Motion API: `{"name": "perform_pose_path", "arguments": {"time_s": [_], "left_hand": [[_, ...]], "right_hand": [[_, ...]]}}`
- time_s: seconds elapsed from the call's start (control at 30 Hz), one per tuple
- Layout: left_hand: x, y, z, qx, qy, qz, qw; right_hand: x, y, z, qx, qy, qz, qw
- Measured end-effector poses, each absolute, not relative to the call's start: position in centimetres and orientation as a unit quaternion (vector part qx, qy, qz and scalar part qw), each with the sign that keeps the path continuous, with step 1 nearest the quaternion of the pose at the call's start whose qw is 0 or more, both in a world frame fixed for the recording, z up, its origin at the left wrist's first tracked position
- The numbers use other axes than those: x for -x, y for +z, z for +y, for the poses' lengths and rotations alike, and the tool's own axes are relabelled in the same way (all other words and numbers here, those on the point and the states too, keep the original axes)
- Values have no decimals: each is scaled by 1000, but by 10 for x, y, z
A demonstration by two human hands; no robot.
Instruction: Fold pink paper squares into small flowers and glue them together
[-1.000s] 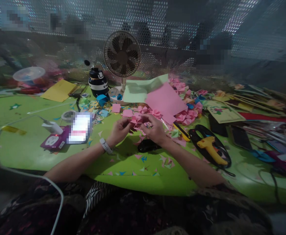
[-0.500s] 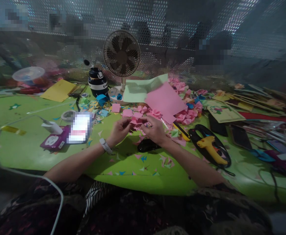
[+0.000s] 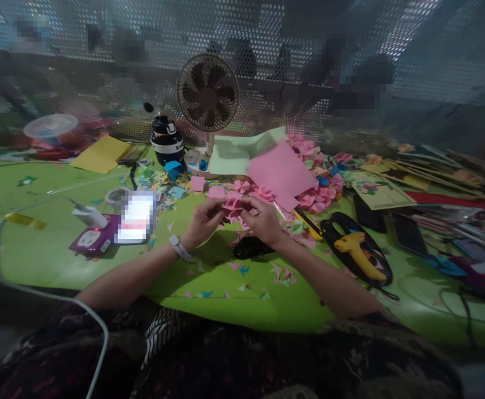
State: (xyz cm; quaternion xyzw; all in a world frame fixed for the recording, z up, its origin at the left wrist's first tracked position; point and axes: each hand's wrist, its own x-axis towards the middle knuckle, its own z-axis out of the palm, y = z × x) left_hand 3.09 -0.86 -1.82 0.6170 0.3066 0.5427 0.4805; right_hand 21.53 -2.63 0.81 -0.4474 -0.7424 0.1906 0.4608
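Observation:
Between my two hands I hold a pink paper flower a little above the green table. My left hand pinches its left side with thumb and fingertips. On the other side my right hand is closed on the flower's edge. Small pink paper squares lie just beyond the left hand. A black stapler-like tool rests under the right wrist, partly hidden. Several finished-looking pink paper flowers are heaped past the right hand, beside a large pink sheet.
On the left are a lit phone and a purple power strip with a white cable. A fan and a dark bottle stand at the back. Rightward lie a yellow cutter and a yellow glue gun. Paper scraps are scattered about.
Both hands stay at nearly the same place. The pink flower has turned slightly and its petals look more raised; the fingers have shifted a little on it.

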Motion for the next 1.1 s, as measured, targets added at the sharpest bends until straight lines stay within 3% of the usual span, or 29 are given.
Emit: {"name": "perform_pose_path", "arguments": {"time_s": [0.53,0.77,0.87,1.1], "left_hand": [[-32,-19,-7,-577,516,306,555],[-31,-26,-2,-577,499,323,560],[-30,-30,2,-612,534,311,493],[-19,-14,8,-738,612,220,180]], "right_hand": [[-217,10,-22,465,223,-712,477],[-222,5,-15,477,190,-748,420],[-223,1,-14,442,127,-775,434],[-226,5,-17,328,-16,-801,501]]}}
